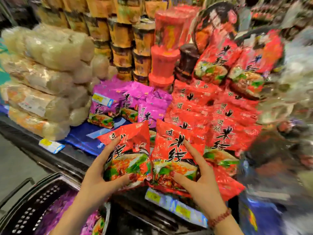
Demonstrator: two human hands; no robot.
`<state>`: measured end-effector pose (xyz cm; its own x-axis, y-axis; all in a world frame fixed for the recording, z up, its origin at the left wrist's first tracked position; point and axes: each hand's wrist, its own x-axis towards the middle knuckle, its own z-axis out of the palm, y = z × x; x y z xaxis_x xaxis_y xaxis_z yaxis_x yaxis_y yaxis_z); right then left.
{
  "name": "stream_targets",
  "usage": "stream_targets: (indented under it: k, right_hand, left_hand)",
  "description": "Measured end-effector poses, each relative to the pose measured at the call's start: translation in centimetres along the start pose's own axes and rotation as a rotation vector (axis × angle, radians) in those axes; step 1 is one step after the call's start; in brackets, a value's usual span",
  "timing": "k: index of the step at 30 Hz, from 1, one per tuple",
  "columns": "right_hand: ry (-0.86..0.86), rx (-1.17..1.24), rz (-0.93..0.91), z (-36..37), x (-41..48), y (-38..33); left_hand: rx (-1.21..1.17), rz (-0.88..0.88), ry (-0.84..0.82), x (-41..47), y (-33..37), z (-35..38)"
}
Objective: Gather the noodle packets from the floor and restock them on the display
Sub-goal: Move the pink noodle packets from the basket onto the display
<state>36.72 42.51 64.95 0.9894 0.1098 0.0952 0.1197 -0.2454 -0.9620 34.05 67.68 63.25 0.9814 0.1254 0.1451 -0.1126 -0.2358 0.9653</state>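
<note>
Display shelf (79, 138): red stack (220, 112) at 2 o'clock, purple stack (132, 99) at 12 o'clock.
Left hand (100, 180): fingers (108, 150) and thumb curled round the left red packet (130, 155), over the shelf's front edge.
Right hand (201, 184): fingers (191, 150) and thumb clasp the right red packet (176, 153), just beside the other.
Basket (33, 206): 7 o'clock, purple packets (55, 211) inside.

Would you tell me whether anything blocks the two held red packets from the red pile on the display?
Nothing visible does: the left hand and right hand hold the red packets just before the open red pile.
</note>
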Motion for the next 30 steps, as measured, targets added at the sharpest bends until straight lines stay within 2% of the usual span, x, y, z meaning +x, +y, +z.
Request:
stream_targets:
  k: [7,11,17,24,27,30]
  right_hand:
    - [0.129,0.033,-0.093,-8.8,2.6,-0.4]
    - [0.150,0.040,-0.138,-11.4,5.0,-1.4]
    - [0.290,0.061,-0.197,-14.5,10.2,-2.3]
    - [0.360,0.039,-0.293,-18.7,17.6,-3.3]
    - [0.359,-0.024,-0.291,-20.2,19.8,-3.2]
    - [0.283,-0.051,-0.217,-20.9,21.1,-1.9]
  left_hand:
    - [-0.039,0.117,-0.027,4.6,4.1,7.4]
    - [-0.012,0.190,-0.071,8.2,6.6,9.6]
    - [0.011,0.371,-0.193,16.2,10.1,12.1]
    - [0.141,0.520,-0.264,26.0,13.4,15.5]
    - [0.180,0.536,-0.301,28.8,13.5,16.7]
    - [0.295,0.532,-0.352,30.3,11.9,17.6]
